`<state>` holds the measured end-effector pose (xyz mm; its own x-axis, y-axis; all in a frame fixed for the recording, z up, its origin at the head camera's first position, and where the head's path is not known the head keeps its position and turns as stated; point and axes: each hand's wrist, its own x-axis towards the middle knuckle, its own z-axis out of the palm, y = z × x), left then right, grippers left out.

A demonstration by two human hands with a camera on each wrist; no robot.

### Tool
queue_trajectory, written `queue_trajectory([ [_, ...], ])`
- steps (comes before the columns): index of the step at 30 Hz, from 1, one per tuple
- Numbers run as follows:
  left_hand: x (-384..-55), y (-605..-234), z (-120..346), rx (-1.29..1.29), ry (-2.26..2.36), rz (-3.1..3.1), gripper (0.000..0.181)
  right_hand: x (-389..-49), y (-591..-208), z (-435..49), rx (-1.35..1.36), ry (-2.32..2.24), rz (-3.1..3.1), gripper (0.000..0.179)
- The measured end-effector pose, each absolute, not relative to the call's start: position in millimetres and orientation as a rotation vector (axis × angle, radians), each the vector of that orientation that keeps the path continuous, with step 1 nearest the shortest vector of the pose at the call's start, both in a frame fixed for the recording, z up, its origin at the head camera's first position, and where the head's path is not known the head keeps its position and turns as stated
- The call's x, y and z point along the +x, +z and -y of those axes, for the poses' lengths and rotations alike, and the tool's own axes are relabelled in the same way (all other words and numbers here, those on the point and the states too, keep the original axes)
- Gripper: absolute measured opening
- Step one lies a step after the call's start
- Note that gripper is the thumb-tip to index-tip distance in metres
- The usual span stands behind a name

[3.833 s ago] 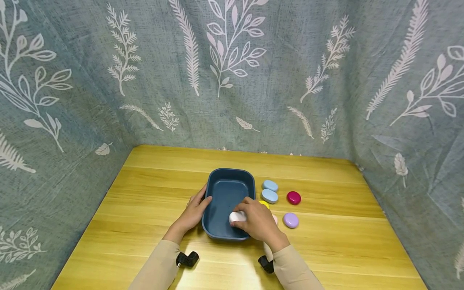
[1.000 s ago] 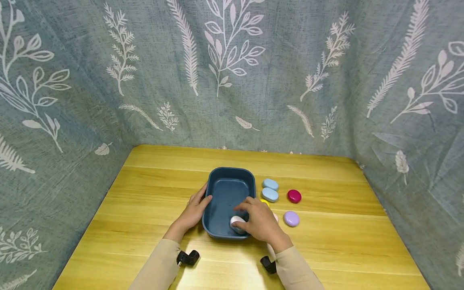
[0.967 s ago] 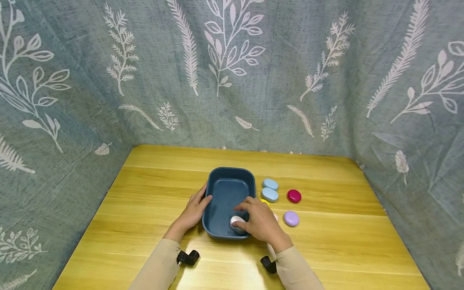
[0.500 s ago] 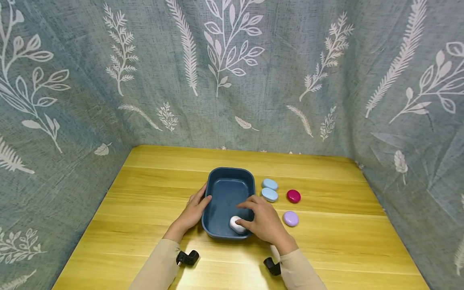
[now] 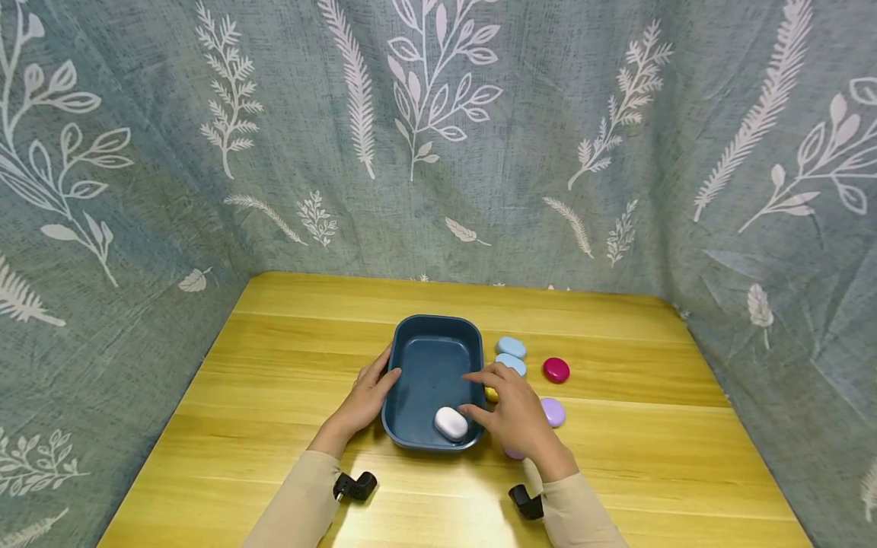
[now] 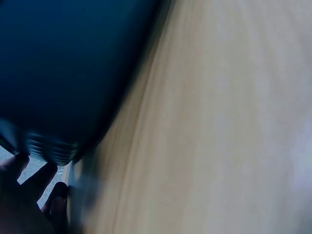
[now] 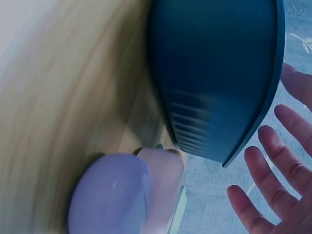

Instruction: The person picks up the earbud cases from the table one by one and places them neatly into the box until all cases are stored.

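Observation:
A dark blue rectangular tub (image 5: 432, 358) stands on the table. My left hand (image 5: 366, 396) holds its left wall, the thumb at the rim and the fingers along the outside. In the left wrist view, fingers (image 6: 36, 180) touch the tub's outer side. One white oval bar of soap (image 5: 451, 423) lies inside, near the front right corner. My right hand (image 5: 517, 411) hovers over the right rim, thumb and fingers spread apart, touching no soap. In the right wrist view, a lilac soap (image 7: 109, 195) and a pale pink soap (image 7: 163, 185) lie beside the tub.
Right of the tub lie two light blue soaps (image 5: 511, 348), a crimson soap (image 5: 556, 371) and a lilac soap (image 5: 553, 412). A yellow soap (image 5: 491, 394) is partly hidden by my right hand. Patterned grey-blue cloth (image 5: 438, 228) borders the wooden table (image 5: 301, 327).
My right hand held the white soap inside the tub, then let it go there. It has since drawn back to the right, its fingers spreading. My left hand has stayed put.

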<state>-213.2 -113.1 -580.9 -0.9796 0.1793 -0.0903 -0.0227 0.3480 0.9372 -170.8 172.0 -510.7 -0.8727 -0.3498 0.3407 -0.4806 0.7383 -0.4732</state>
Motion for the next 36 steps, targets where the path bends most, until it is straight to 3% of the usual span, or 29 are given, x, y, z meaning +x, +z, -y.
queue_trajectory([
  [26, -205.7, -579.8, 110.6, 0.144, 1.696, -2.425, 0.059, -166.4, -518.1, -211.9, 0.498, 0.932, 2.759, 0.048],
  [36, -204.8, -581.0, 110.6, 0.141, 1.689, -2.442, 0.06, -166.0, -522.4, -220.1, 0.452, 0.865, 2.834, 0.041],
])
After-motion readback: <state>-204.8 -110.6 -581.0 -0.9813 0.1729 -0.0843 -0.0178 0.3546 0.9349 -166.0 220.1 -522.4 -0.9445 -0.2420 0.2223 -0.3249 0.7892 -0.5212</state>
